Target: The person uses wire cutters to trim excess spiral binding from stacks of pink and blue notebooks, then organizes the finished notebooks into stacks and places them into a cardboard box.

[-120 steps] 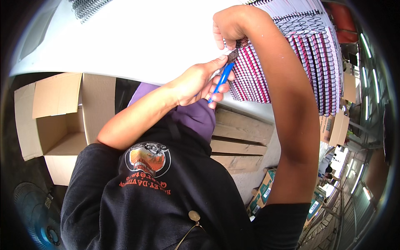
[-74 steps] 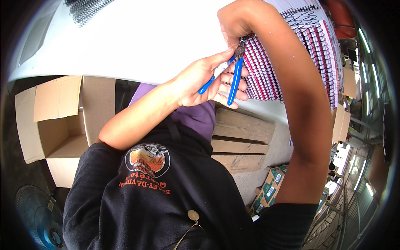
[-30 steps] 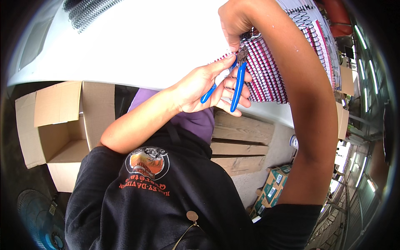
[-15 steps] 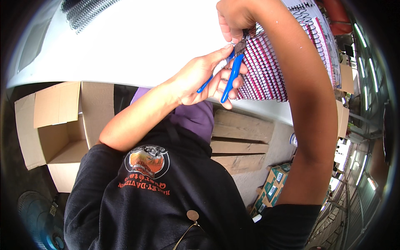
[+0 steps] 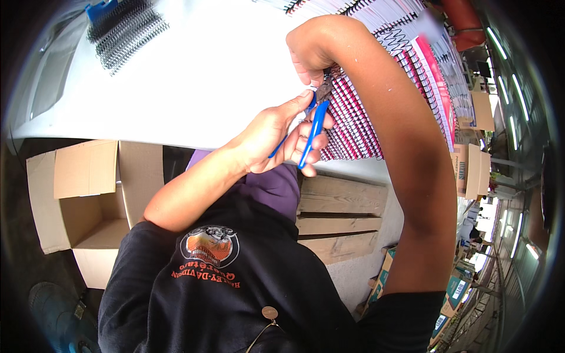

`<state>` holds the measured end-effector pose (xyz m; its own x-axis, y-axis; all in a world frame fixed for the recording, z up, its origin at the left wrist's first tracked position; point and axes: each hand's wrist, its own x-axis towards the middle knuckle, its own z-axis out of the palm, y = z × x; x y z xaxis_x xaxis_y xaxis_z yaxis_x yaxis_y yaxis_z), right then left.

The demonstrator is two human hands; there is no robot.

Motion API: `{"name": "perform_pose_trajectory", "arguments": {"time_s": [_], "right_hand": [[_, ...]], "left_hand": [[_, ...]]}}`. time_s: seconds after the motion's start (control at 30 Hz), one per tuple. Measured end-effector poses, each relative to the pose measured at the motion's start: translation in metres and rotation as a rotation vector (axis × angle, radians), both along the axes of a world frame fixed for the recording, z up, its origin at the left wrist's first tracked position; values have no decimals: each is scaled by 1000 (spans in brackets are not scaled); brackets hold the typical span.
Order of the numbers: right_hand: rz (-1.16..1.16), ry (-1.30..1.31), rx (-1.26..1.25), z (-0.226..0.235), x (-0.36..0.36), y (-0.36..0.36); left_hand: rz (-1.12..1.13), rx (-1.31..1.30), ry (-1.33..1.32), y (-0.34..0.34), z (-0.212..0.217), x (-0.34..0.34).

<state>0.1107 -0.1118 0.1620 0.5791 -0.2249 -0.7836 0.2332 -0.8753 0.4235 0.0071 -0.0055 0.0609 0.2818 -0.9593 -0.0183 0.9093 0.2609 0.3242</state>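
Observation:
My left hand (image 5: 266, 134) is closed around pliers (image 5: 313, 134) with blue handles; the handles are spread slightly apart. Their dark jaws sit against the left edge of a stack of spiral-bound notebooks (image 5: 356, 126), whose black and pink-red coils lie in tight rows. Bent over from the right, my right hand (image 5: 309, 52) has its fingers curled down beside the jaws at the coil ends. What those fingertips hold is hidden behind the hand. My right forearm crosses above the notebooks and covers part of them.
A bundle of loose black wire coils (image 5: 126, 35) lies at the far left of the white table (image 5: 206, 76). More bound notebooks (image 5: 376, 12) stand at the back right. Below the table are an open cardboard box (image 5: 97, 229), a wooden pallet (image 5: 338, 223) and a fan (image 5: 59, 317).
The view has tilted, so the table and hands appear lower and more of the coil bundle shows. Both hands keep nearly the same pose at the notebooks' edge, the pliers still in the left.

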Motion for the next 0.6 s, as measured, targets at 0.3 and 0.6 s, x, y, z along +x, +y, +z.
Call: {"name": "perform_pose_trajectory", "arguments": {"time_s": [0.3, 0.6], "right_hand": [[13, 53, 254, 13, -4, 10], [82, -37, 529, 29, 38, 73]], "left_hand": [[293, 236, -159, 45, -8, 4], [1296, 990, -809, 127, -84, 69]]}}
